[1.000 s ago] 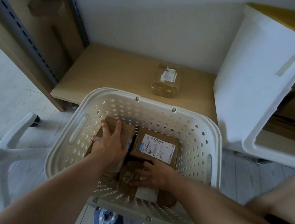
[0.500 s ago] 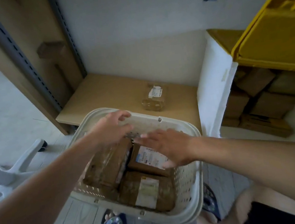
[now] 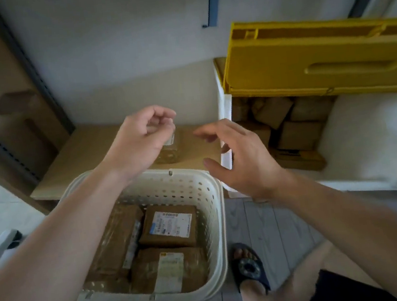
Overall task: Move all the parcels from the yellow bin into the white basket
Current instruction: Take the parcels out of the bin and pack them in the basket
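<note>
The white perforated basket stands on the floor in front of me and holds three brown parcels. At the right, the bin with its raised yellow lid holds several more brown parcels. My left hand hangs above the basket's far rim with loosely curled fingers, holding nothing. My right hand is spread in the air between the basket and the bin, fingers relaxed and empty.
A low wooden shelf behind the basket carries one small parcel, partly hidden by my left hand. A metal rack upright stands at the left. My slippered feet are on the plank floor beside the basket.
Both hands have lifted out of the basket, leaving the parcels in it. They have moved up and to the right, toward the bin. My view has swung right and up.
</note>
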